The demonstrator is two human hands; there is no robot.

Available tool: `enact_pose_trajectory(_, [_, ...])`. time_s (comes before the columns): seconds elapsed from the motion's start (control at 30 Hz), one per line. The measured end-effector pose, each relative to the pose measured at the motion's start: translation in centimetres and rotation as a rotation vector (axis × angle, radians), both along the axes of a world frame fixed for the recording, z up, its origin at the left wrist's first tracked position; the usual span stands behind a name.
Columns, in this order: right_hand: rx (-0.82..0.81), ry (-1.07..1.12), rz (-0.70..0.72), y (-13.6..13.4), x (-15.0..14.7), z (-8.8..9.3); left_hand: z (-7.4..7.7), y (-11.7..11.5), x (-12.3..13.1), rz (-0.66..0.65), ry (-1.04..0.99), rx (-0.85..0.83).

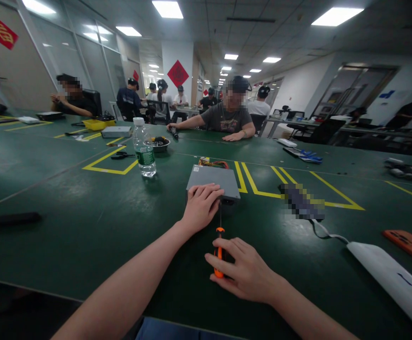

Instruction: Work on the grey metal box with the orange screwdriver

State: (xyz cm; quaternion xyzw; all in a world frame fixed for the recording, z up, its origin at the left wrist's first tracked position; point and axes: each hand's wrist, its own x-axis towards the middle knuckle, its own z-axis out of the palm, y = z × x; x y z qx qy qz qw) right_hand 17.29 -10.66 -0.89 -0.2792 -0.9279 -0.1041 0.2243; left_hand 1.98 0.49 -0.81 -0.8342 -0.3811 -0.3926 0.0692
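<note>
A grey metal computer power supply (209,177) lies on the green table in front of me, its bundle of coloured wires (215,163) at the far side. My left hand (202,203) bears on its top near the front edge, with the fingers over the lid. In my right hand (243,269) is a screwdriver (219,264) with an orange and black handle, held between fingers and thumb. Its thin shaft points away from me at the near face of the power supply. Where the tip meets the case is too small to make out.
A water bottle (144,151) stands left of the power supply, near a metal bowl (159,145) and black pliers (122,155). To the right lie a blurred dark device (301,200) with a white cable, a white power bank (386,278) and an orange phone (411,245). A co-worker (227,115) sits opposite.
</note>
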Motion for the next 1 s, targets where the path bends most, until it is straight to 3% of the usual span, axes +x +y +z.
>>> enact_pose_trajectory(0.17, [0.003,0.03,0.046,0.2,0.0,-0.33,0.01,-0.04,0.0,0.006,0.009,-0.001])
enact_pose_trajectory(0.4, [-0.148,0.071,0.02,0.07,0.09,-0.22,-0.15,0.05,-0.05,0.0,0.014,-0.019])
enact_pose_trajectory(0.67, [0.05,0.17,0.117,0.35,0.09,-0.33,-0.07,0.02,-0.04,0.008,0.02,-0.011])
enact_pose_trajectory(0.9, [-0.069,0.1,0.03,-0.06,0.39,0.01,-0.06,0.04,-0.06,0.002,0.016,0.0])
enact_pose_trajectory(1.0, [-0.024,0.088,0.037,-0.07,0.47,0.18,-0.09,0.09,-0.07,0.001,0.017,0.0])
